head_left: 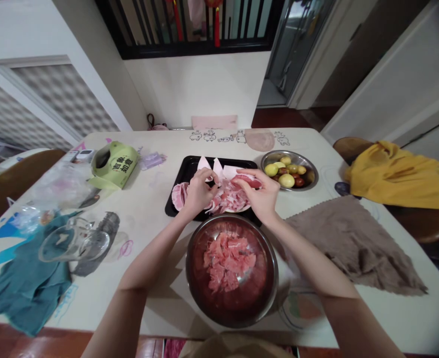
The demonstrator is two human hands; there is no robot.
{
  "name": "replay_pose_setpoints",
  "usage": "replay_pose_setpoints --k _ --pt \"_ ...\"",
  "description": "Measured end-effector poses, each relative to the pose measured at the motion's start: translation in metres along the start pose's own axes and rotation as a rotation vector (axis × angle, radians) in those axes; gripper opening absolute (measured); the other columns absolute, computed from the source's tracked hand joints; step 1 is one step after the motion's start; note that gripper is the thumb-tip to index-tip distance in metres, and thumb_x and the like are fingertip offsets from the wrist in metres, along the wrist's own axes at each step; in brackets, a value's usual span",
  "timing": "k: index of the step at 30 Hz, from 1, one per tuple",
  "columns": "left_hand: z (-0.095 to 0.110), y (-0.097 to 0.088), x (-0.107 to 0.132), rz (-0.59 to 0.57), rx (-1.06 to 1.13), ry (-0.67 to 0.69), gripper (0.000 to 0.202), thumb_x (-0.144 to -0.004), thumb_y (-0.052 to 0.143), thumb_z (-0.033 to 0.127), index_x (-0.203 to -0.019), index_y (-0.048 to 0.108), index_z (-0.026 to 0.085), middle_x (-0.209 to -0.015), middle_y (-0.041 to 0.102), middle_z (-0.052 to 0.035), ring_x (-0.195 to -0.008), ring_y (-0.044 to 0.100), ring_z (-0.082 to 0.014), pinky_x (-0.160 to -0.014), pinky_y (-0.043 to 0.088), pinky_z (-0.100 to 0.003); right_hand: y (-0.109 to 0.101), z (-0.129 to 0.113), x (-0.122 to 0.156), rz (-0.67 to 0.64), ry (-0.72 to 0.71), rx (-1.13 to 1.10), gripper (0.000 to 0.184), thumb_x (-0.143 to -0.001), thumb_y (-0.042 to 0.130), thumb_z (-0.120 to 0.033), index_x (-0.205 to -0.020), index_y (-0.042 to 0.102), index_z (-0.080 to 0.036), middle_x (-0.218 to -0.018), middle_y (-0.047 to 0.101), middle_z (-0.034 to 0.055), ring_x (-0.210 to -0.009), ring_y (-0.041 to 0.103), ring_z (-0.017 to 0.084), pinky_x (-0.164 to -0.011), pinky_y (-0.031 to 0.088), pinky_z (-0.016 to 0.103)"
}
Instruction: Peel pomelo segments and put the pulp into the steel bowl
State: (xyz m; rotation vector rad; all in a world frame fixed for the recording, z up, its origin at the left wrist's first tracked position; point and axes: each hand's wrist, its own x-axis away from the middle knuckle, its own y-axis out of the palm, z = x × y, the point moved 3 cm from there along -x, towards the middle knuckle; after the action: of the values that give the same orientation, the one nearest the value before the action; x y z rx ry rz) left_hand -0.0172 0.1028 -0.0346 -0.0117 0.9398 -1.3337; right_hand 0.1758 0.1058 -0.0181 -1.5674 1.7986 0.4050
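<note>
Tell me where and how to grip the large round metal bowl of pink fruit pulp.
Probably grip the large round metal bowl at its left and right rim, one hand each, from the near side: that rim is exposed, the pink fruit pulp lies well inside it, and the black rectangular tray crowds the far side.

Open lane on counter [139,226] between left forearm [156,251] and the clear container [92,243] / green carrier [118,169]. Free strip behind tray [189,169] too. Tray middle blocked by left hand [200,189] and right hand [260,191] above the peel [232,199]; near side crowded by big bowl [265,288]. Big bowl open from above, between forearms. Right: only a slim gap from tray to fruit bowl [314,181]; brown cloth [354,238] lies low, can be passed over.
</note>
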Motion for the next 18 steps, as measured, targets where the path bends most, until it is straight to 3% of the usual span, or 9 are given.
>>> replay_pose_setpoints --k 3,7,9,11,14,16,18 --pt "0.001 -0.001 0.001 0.028 0.067 -0.031 0.018 -0.073 0.063 0.003 -0.066 0.064 0.019 -0.074 0.064 -0.0018 -0.072 0.060 -0.0147 -0.057 0.047 -0.021 0.000 0.000 -0.001 -0.014 -0.011 0.037 0.011 -0.086 0.076 -0.028 -0.096 0.078 -0.025 -0.095 0.079 0.0013 -0.088 0.073 0.019 -0.084 0.059 0.034" --pt "-0.004 0.001 0.002 0.019 0.116 -0.087 0.013 -0.076 0.071 0.013 -0.065 0.071 0.018 -0.072 0.068 -0.0021 -0.060 0.058 -0.0111 -0.055 0.046 -0.022 -0.001 0.000 -0.002 -0.011 -0.018 0.058 0.009 -0.085 0.078 -0.026 -0.093 0.078 -0.025 -0.090 0.078 0.0002 -0.084 0.069 0.018 -0.081 0.057 0.033" --pt "-0.005 0.003 0.003 0.003 0.120 -0.103 0.008 -0.080 0.072 0.019 -0.075 0.078 0.019 -0.078 0.074 -0.0050 -0.066 0.064 -0.0134 -0.061 0.051 -0.025 -0.001 0.001 -0.003 -0.026 -0.010 0.060 0.008 -0.084 0.079 -0.026 -0.092 0.078 -0.025 -0.090 0.078 0.0001 -0.084 0.069 0.018 -0.081 0.056 0.033" --pt "-0.004 0.006 0.003 -0.025 0.164 -0.124 0.013 -0.085 0.071 0.027 -0.088 0.082 0.020 -0.093 0.078 -0.0090 -0.083 0.072 -0.0187 -0.071 0.057 -0.028 0.000 0.003 -0.004 -0.054 0.014 0.062 0.007 -0.083 0.080 -0.026 -0.090 0.078 -0.025 -0.088 0.077 -0.0001 -0.084 0.068 0.019 -0.081 0.055 0.033" --pt "-0.001 0.012 0.004 -0.171 0.408 -0.196 0.031 -0.085 0.076 0.035 -0.112 0.078 0.020 -0.117 0.076 -0.0116 -0.108 0.072 -0.0248 -0.088 0.061 -0.035 0.002 0.006 -0.005 -0.140 0.076 0.029 0.008 -0.083 0.079 -0.028 -0.091 0.078 -0.026 -0.092 0.078 0.0001 -0.088 0.070 0.020 -0.087 0.055 0.035" --pt "0.001 0.016 0.006 -0.273 0.585 -0.257 0.049 -0.079 0.083 0.037 -0.124 0.072 0.022 -0.121 0.074 -0.0108 -0.111 0.071 -0.0249 -0.093 0.060 -0.037 0.004 0.008 -0.005 -0.205 0.115 -0.011 0.010 -0.083 0.078 -0.031 -0.093 0.078 -0.027 -0.095 0.079 0.0006 -0.092 0.072 0.022 -0.092 0.055 0.038" --pt "0.000 0.018 0.006 -0.284 0.665 -0.299 0.056 -0.073 0.089 0.037 -0.125 0.071 0.022 -0.111 0.075 -0.0085 -0.105 0.071 -0.0222 -0.091 0.060 -0.034 0.005 0.009 -0.005 -0.254 0.142 -0.062 0.012 -0.083 0.078 -0.031 -0.094 0.078 -0.027 -0.098 0.079 0.0007 -0.094 0.073 0.023 -0.094 0.055 0.039"
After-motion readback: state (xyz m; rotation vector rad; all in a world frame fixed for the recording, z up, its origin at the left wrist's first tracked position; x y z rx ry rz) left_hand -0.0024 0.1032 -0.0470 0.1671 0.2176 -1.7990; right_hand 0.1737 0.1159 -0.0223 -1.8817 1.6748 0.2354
